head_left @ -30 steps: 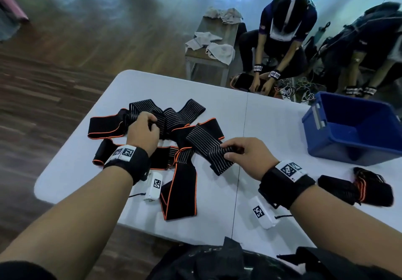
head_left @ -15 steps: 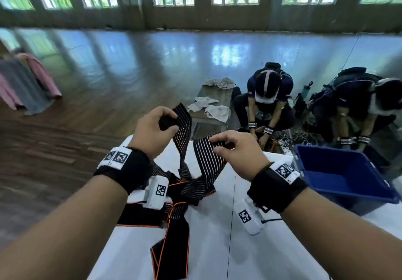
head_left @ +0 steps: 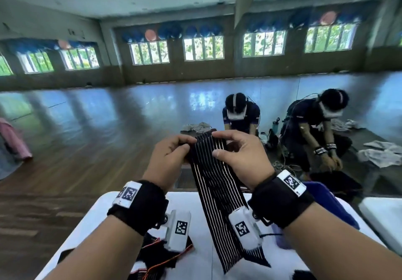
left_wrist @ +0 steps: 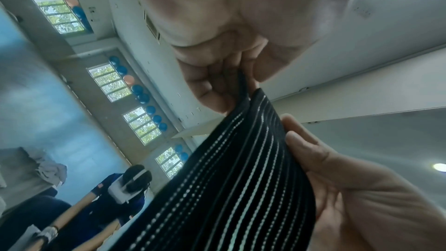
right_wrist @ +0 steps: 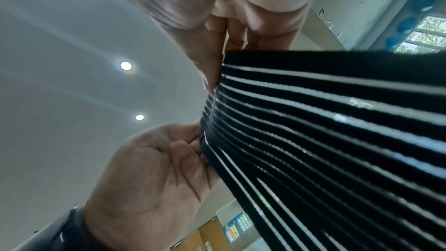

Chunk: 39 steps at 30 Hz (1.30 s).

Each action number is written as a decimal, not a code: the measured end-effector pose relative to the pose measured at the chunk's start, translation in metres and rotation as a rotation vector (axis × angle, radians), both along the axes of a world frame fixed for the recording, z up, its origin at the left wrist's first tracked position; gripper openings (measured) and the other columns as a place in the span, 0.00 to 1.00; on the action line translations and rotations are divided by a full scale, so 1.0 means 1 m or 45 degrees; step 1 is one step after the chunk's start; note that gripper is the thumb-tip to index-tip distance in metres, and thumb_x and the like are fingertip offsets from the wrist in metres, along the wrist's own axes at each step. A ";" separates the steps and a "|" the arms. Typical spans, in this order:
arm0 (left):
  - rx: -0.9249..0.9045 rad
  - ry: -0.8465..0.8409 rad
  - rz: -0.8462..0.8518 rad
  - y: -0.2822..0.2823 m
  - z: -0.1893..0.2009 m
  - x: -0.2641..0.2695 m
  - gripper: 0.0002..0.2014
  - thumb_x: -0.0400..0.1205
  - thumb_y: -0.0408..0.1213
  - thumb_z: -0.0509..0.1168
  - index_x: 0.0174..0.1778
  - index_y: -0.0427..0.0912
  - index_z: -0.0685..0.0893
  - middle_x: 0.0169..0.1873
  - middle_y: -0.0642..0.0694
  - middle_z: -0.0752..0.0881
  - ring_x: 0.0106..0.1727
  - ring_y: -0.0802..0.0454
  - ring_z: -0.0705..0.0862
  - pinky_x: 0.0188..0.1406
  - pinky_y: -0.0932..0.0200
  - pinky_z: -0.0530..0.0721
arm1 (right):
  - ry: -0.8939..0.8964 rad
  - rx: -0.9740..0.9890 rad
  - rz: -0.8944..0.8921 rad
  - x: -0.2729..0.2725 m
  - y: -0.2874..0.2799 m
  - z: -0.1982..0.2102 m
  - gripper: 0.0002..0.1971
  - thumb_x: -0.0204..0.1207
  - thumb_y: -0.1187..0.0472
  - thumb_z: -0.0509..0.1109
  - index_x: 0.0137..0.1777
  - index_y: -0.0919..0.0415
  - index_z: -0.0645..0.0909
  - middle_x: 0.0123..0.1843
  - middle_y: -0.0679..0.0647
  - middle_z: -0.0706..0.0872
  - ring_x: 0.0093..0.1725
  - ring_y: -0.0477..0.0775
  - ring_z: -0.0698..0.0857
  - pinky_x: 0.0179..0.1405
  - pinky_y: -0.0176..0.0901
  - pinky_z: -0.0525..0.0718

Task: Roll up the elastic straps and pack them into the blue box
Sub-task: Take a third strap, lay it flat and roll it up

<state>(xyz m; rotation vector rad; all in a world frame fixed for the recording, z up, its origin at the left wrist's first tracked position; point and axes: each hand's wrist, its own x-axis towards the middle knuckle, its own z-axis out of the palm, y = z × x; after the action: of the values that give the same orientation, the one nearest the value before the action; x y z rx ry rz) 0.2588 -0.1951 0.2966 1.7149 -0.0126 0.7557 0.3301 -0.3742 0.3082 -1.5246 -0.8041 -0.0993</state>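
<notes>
Striped strap [head_left: 214, 184] pinched by left hand [head_left: 168, 160] and right hand [head_left: 241, 160], hiding blue box [head_left: 326, 201] behind wrist.

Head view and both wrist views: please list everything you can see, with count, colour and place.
Black elastic strap with white stripes: one, held up above the table, its lower end hanging down to it.
Black straps with orange edging: several, count unclear, heaped on the table at near left.
White folding table: one, below the hands.
Blue plastic box: one, on the table at right, mostly hidden.
Other people: two, dark clothes, crouched on the floor beyond.
Left hand: pinches the strap's top end.
Right hand: pinches the same end.
</notes>
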 end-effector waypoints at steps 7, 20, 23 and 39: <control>-0.023 -0.001 -0.103 -0.031 -0.008 0.016 0.05 0.76 0.38 0.70 0.45 0.43 0.90 0.37 0.46 0.91 0.39 0.52 0.88 0.40 0.58 0.86 | 0.084 -0.020 0.003 0.011 -0.028 -0.011 0.21 0.70 0.73 0.79 0.54 0.46 0.90 0.51 0.50 0.93 0.50 0.54 0.91 0.53 0.54 0.91; -0.121 -0.006 -0.187 -0.056 -0.017 0.026 0.08 0.77 0.34 0.72 0.50 0.36 0.88 0.41 0.43 0.91 0.43 0.52 0.89 0.43 0.59 0.87 | 0.326 0.240 0.196 0.010 -0.052 -0.027 0.24 0.72 0.83 0.71 0.59 0.56 0.88 0.56 0.65 0.91 0.51 0.58 0.90 0.49 0.48 0.90; -0.073 -0.001 -0.151 -0.057 -0.021 0.026 0.06 0.81 0.25 0.71 0.47 0.41 0.89 0.38 0.47 0.91 0.42 0.54 0.88 0.44 0.59 0.86 | 0.274 0.149 0.053 0.011 -0.051 -0.033 0.22 0.71 0.80 0.74 0.58 0.55 0.89 0.53 0.59 0.92 0.52 0.61 0.92 0.52 0.58 0.91; 0.008 -0.051 -0.172 -0.064 -0.018 0.011 0.09 0.83 0.18 0.64 0.51 0.37 0.81 0.44 0.54 0.90 0.42 0.54 0.87 0.45 0.57 0.84 | -0.020 -0.017 -0.384 -0.003 -0.047 -0.036 0.01 0.79 0.57 0.73 0.48 0.49 0.86 0.42 0.44 0.89 0.43 0.42 0.87 0.45 0.41 0.86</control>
<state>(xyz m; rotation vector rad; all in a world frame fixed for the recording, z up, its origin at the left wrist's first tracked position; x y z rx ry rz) 0.2696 -0.2593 0.2791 1.6861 -0.1570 0.6902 0.3275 -0.4207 0.2718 -1.6508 -0.5835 -0.3294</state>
